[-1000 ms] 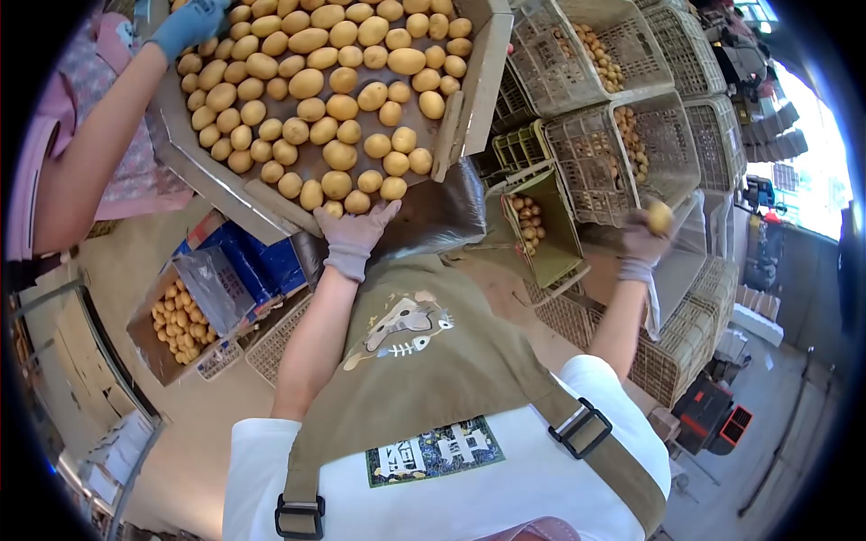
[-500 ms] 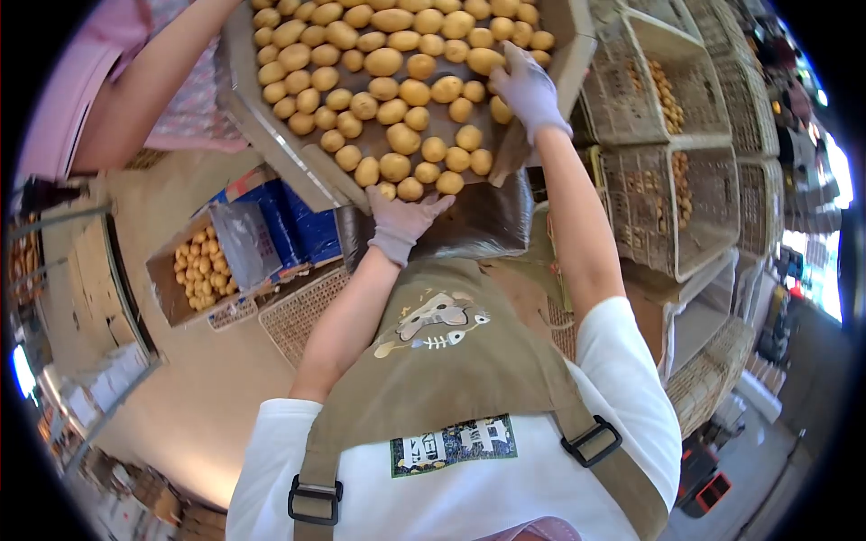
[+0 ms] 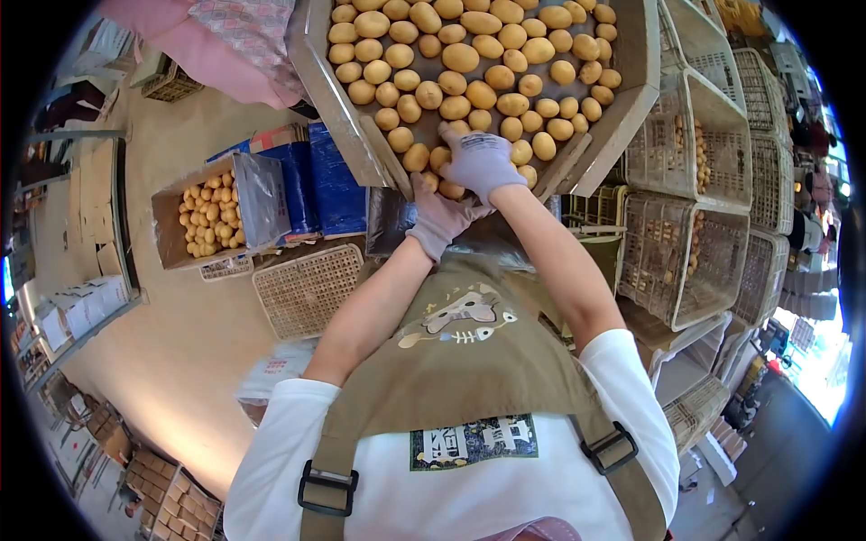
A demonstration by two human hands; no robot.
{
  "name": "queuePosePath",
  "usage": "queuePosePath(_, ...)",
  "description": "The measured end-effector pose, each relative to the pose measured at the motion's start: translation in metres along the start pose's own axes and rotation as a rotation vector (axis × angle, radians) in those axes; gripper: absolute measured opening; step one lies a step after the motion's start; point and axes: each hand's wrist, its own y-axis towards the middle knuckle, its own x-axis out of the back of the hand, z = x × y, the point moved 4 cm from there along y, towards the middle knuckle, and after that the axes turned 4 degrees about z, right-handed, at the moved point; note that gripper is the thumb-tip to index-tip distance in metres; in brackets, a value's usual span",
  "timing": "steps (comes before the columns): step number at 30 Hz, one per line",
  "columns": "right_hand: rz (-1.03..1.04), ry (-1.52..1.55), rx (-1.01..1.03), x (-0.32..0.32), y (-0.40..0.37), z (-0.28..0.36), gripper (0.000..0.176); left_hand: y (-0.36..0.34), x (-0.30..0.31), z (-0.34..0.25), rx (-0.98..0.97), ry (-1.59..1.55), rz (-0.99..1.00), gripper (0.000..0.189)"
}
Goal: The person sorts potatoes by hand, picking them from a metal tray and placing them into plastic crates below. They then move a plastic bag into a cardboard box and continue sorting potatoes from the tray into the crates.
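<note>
Yellow potatoes (image 3: 469, 63), dozens of them, spread one layer deep over the grey sorting tray (image 3: 631, 86) and crowded down to its near lip. On the lowest few, the gloved right hand (image 3: 480, 162), palm down, fingers curled over them; impossible to tell whether closed on one or merely resting. Just beneath and touching it, the gloved left hand (image 3: 440, 216), fingers loosely spread and pointing up against the lip, nothing pinched between them as far as visible. By the look of things, somewhere short of halfway: most of the load left on the tray, only small lots already put away. A thin scatter in the wire crates (image 3: 649, 158) stacked to the right, a fuller batch in the lined cardboard box (image 3: 167, 230) down to the left. Under the lip, a dark glossy sack (image 3: 388, 221), its mouth hidden behind both wrists. Beside the box, blue cartons (image 3: 329, 180) and a flat woven basket (image 3: 307, 288), well apart from either hand. At the tray's far left corner, a pink garment (image 3: 225, 41) on another person, no hand of theirs in view. Nothing between hands and potatoes; the only crowding from the two gloves overlapping at the lip and the crate walls close on the right.
</note>
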Motion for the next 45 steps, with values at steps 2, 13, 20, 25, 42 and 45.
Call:
queuePosePath(2,0.094,-0.091,-0.015,-0.011,0.012,0.003,0.061,0.000,0.004,0.001,0.013,-0.023,0.007,0.095)
queuePosePath(13,-0.709,1.359,0.103,-0.012,-0.125,-0.099,0.066,0.001,-0.002,-0.005,0.059,0.073,0.215,0.090)
queuePosePath(20,-1.407,2.054,0.017,-0.126,-0.372,-0.374,0.055,0.007,-0.003,-0.001,0.046,0.181,0.202,0.080)
queuePosePath(25,-1.937,2.026,-0.441,-0.159,-0.523,-0.468,0.056,-0.001,-0.010,0.000,0.149,0.125,0.158,0.075)
queuePosePath(42,-0.378,0.036,0.240,-0.057,-0.026,-0.007,0.045,0.003,0.014,-0.004,0.053,0.014,0.042,0.098)
queuePosePath(45,-0.274,-0.165,0.209,-0.066,0.002,0.006,0.045,0.002,0.007,-0.005,-0.130,0.227,0.028,0.099)
